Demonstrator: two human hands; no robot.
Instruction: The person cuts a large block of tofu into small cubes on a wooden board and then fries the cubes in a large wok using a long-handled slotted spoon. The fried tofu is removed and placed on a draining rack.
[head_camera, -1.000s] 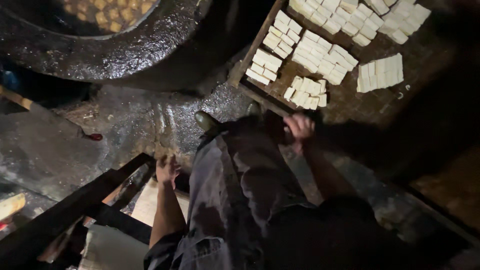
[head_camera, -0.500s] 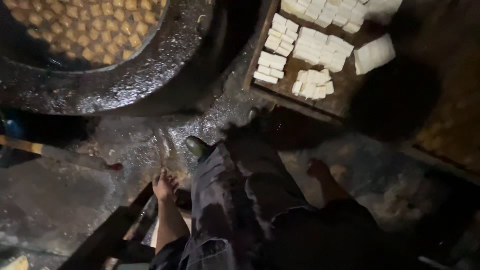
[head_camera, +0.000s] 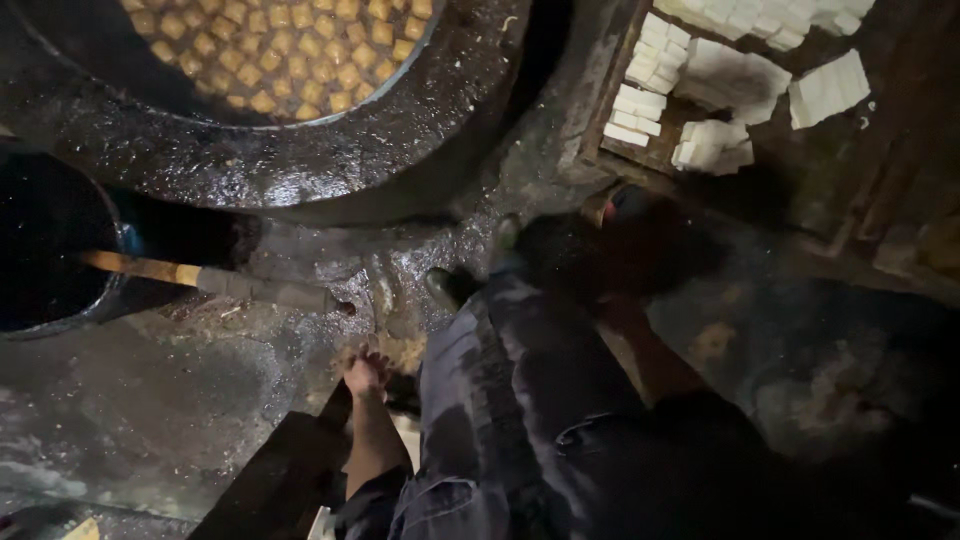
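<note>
Left hand (head_camera: 366, 374) hangs low, fingers loosely curled, holding nothing, just above a dark wooden frame (head_camera: 290, 470). Right hand (head_camera: 622, 310) is shadowed; finger state unreadable. White tofu blocks (head_camera: 700, 150) on tray (head_camera: 600, 150) lie far-right, nearer the right hand.

Frying pan (head_camera: 300, 160) and tray of white blocks (head_camera: 740, 90) cut off at far edge. Right hand (head_camera: 625, 305) lost in shadow, blurred. Left hand (head_camera: 365, 375) fingers indistinct; grip unreadable.

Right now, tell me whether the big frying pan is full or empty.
Full: golden cubes crowd the big frying pan across the part in view.
</note>
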